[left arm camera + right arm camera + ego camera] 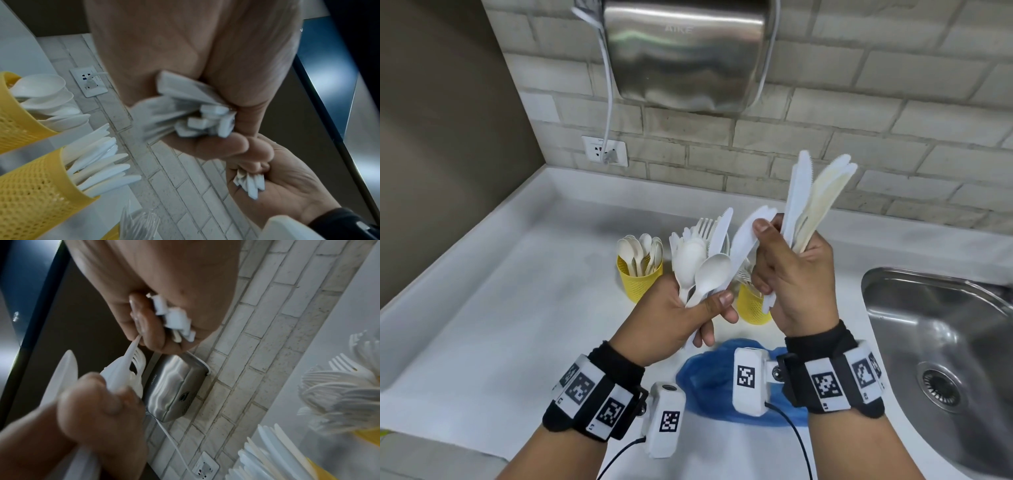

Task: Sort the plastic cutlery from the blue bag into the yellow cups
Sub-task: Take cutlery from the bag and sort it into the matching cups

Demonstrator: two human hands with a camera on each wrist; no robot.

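Observation:
My left hand [709, 308] grips a mixed bundle of white plastic spoons, forks and a knife [698, 267] by the handles, whose ends show in the left wrist view [197, 116]. My right hand [774, 246] holds a fan of white and cream knives [815, 195] upright, and its thumb and forefinger pinch the blade of one more knife [748, 240] that still sits in the left bundle. A yellow mesh cup [638, 281] holds spoons. A second cup [35, 194] holds knives, and a third [751, 306] holds forks. The crumpled blue bag [709, 380] lies on the counter beneath my wrists.
A steel sink [941, 342] is set into the white counter [517, 308] at the right. A metal hand dryer [685, 51] hangs on the brick wall, its cable running to a socket [604, 150]. A dark panel closes the left side.

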